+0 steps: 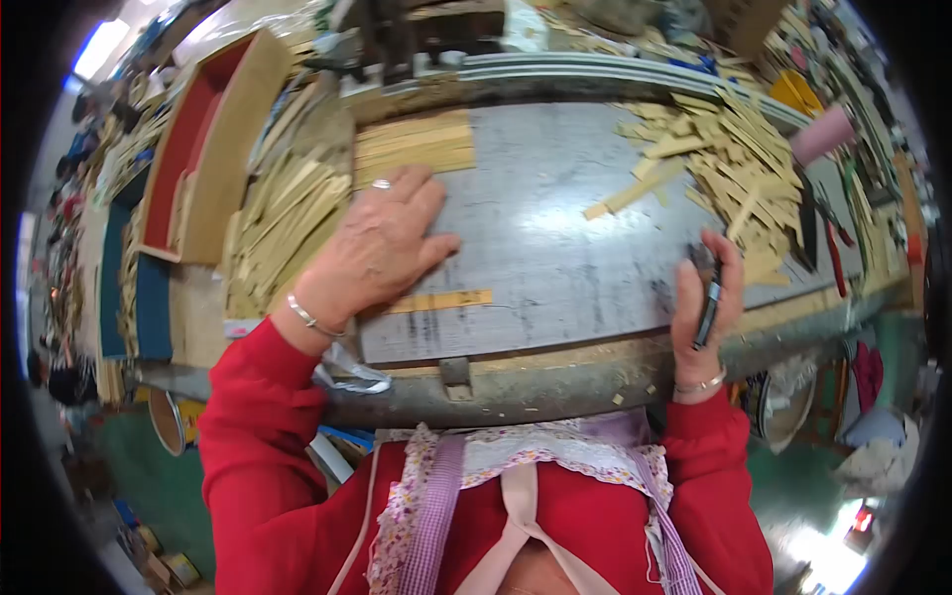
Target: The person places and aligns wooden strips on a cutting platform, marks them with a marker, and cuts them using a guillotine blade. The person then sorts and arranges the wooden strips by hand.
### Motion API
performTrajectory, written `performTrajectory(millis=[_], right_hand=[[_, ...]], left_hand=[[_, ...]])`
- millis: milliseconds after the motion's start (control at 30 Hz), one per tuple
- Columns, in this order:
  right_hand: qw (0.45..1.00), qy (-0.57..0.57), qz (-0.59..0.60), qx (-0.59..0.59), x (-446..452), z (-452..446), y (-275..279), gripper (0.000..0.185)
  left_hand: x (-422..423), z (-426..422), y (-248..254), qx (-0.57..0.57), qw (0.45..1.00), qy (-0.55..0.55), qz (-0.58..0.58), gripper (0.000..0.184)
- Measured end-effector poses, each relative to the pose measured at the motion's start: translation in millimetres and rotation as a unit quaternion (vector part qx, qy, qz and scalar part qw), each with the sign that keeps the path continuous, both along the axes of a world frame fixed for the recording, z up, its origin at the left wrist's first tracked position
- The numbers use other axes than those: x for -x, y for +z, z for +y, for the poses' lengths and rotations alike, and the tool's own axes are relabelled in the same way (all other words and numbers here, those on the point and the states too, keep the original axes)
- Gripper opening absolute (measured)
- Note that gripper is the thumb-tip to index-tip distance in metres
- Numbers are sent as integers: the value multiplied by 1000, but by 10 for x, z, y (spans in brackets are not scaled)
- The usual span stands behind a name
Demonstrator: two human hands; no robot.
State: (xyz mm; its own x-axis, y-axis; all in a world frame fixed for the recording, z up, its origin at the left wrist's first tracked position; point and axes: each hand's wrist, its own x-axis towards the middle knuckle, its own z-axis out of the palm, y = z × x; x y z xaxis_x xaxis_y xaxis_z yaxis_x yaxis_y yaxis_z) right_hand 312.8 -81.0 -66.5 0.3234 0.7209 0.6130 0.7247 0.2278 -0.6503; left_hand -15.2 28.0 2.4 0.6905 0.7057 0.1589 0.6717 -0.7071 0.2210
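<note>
My left hand (387, 233) lies palm down with its fingers stretched out and thumb apart. Its fingertips touch the near edge of a row of thin wooden strips (416, 142) laid side by side on a grey metal board (550, 268). Just below that hand lies a single yellowish strip (446, 299) with dark marks near its right end. At the board's right side, my right hand (729, 297) is closed around a black marker pen (708, 315). Something dark sits at its fingertips; I cannot make out what it is.
Loose short wood pieces (739, 169) are heaped at the board's far right. Longer strips (288, 233) pile up on the left, beside a wooden box with a red lining (203, 149). Red-handled pliers (835, 258) and a pink roll (823, 134) are at the right edge.
</note>
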Motion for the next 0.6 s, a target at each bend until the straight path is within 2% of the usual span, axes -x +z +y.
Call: performTrajectory(millis=[167, 200, 367, 600], right_hand=[[998, -18, -50, -22, 6, 25, 25, 42], [998, -20, -51, -23, 9, 28, 24, 42], [998, -23, -42, -28, 1, 38, 23, 42], [998, -23, -40, -35, -9, 44, 34, 42]], left_hand=[[-608, 126, 127, 18, 998, -53, -3, 37], [-811, 178, 64, -1, 994, -96, -47, 30], [-1579, 300, -180, -46, 989, -121, -73, 23], [-1439, 252, -225, -83, 990, -107, -26, 21]])
